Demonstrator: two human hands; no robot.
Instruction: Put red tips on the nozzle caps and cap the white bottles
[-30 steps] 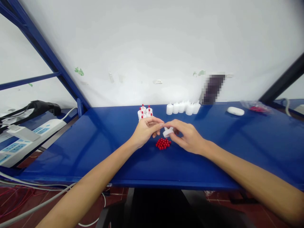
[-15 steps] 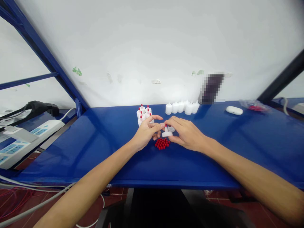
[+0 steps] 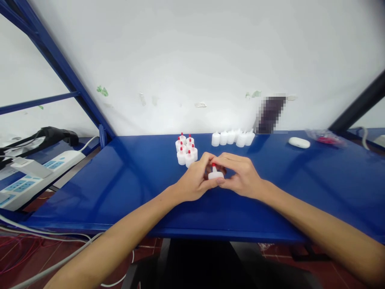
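A small white squeeze bottle (image 3: 215,175) with a pointed nozzle is between both hands, and a red cap (image 3: 213,165) tops the nozzle. My left hand (image 3: 195,181) is closed on the bottle's left side, its thumb across the front. From the other side my right hand (image 3: 243,173) grips it too, with fingers at the red cap and thumb low on the bottle. Just beyond my left hand stands a group of white bottles with red caps (image 3: 189,159). The loose red caps seen earlier are hidden by my hands.
Several white bottles without red caps (image 3: 231,137) stand near the wall. Further right lie a white rounded case (image 3: 299,142) and a clear bag with red items (image 3: 326,138). White power strips (image 3: 33,174) lie beyond the left edge of the blue table (image 3: 141,180).
My left hand has come down and round the bottle, its thumb now across the front. The loose red caps have gone from sight behind my hands. The view has shifted slightly.
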